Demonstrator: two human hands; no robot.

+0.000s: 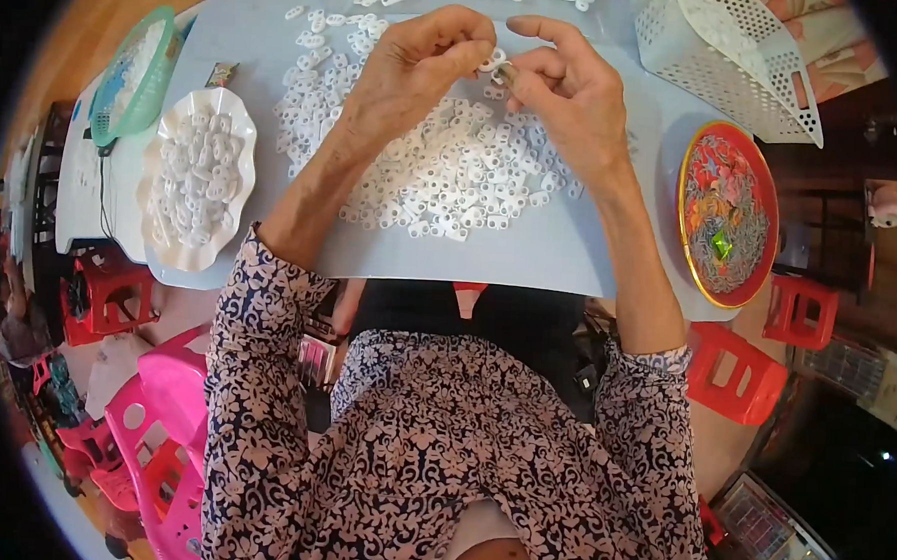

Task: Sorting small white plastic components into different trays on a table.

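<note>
Over the far part of the table, my left hand (422,74) pinches a small white plastic piece (494,60) between thumb and fingertips. Close on its right, my right hand (574,100) has its thumb and a bent finger together at the piece's edge, with the index finger raised. Whatever lies in that right pinch is too small to make out. Beneath both hands spreads a loose heap of similar white pieces (453,170), each with two holes. A red round tray (684,205) on the right holds many small grey metal parts and a bit of green wrapper.
A scalloped white dish (150,229) full of white pieces stands at the left, near a green basket (103,115). At the far right is a white perforated basket (717,82). Red stools (754,378) and a pink chair (128,406) flank the table (559,260).
</note>
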